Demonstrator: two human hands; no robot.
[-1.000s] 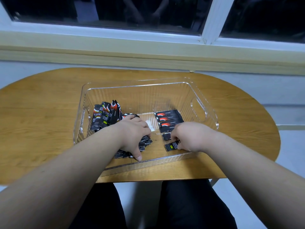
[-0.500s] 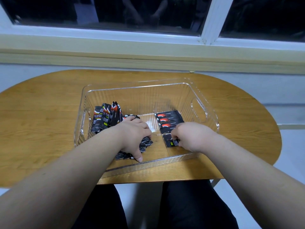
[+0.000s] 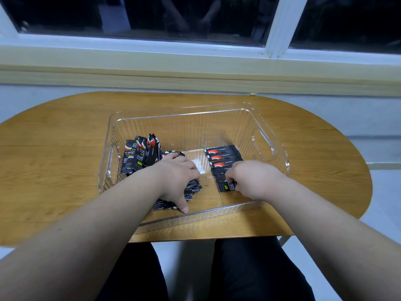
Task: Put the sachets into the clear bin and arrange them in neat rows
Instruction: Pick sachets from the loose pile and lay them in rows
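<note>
Now left hand (image 3: 175, 181) clasps black-red sachet pile (image 3: 193, 188) in clear bin (image 3: 184, 127); right hand (image 3: 253, 179) pinches row's nearest sachet (image 3: 225, 187).

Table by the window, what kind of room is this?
Probably an ordinary indoor room, home or office, at night. A small wooden table stands against the wall under a dark window, and someone sits at it sorting sachets in a clear bin.
</note>
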